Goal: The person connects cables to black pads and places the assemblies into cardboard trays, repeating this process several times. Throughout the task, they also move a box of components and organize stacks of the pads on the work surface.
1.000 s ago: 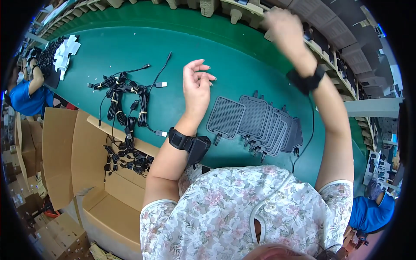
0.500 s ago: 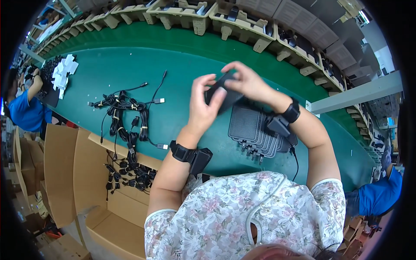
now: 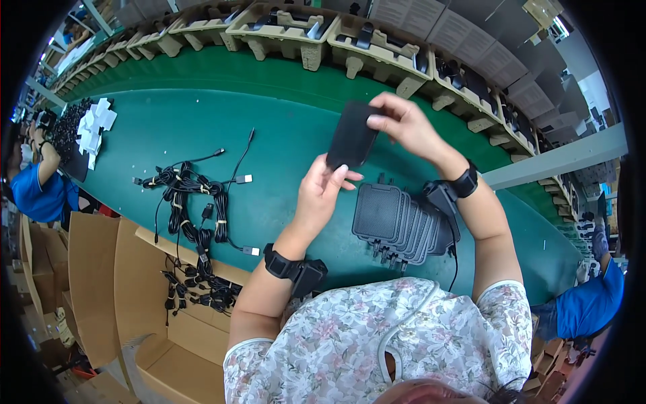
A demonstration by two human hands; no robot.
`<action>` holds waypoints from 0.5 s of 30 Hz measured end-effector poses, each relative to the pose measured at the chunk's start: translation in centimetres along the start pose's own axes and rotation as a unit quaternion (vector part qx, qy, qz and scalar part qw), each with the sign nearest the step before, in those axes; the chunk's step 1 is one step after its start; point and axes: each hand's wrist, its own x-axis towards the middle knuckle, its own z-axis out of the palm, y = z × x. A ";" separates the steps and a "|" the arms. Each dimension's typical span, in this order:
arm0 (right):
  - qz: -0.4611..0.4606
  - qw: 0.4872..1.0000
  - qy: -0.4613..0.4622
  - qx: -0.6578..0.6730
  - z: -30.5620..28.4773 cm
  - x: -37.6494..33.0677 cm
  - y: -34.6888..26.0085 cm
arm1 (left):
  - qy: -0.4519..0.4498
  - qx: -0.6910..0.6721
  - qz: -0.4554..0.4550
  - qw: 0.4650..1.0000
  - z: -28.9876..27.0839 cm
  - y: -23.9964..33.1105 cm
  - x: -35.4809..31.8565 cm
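Note:
A flat black rectangular piece (image 3: 352, 135) with rounded corners is held up between my two hands over the green table; its exact kind I cannot make out. My left hand (image 3: 321, 190) pinches its lower end, thumb on the near face. At its upper right edge, my right hand (image 3: 406, 126) grips with thumb and fingers. Below my right hand lies an overlapping stack of black textured rectangular pieces (image 3: 378, 212) with small prongs along two edges. Bundled black cables (image 3: 180, 209) with metal plugs are spread on the table to the left of my left hand.
An open cardboard box (image 3: 182, 337) with more cables stands at the table's near left edge. Moulded trays (image 3: 282, 34) line the far side. A grey metal beam (image 3: 558, 158) crosses at right. People in blue (image 3: 42, 185) are at both sides; white scraps (image 3: 94, 128) lie far left.
The black piece has been turned more upright, its broad face now showing. My left hand has shifted lower to its bottom end, and my right hand slightly right.

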 end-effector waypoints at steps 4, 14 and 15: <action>-0.017 0.978 0.206 -0.020 -6.6 3.7 0.3 | 0.043 0.056 0.028 0.997 0.1 0.6 -0.6; -0.016 0.918 0.274 -0.286 -14.0 13.3 8.8 | 0.073 0.113 0.016 0.991 -0.3 2.0 -1.6; -0.010 0.922 0.252 -0.295 -13.3 13.6 8.9 | 0.078 0.111 0.020 0.991 -0.5 2.1 -1.8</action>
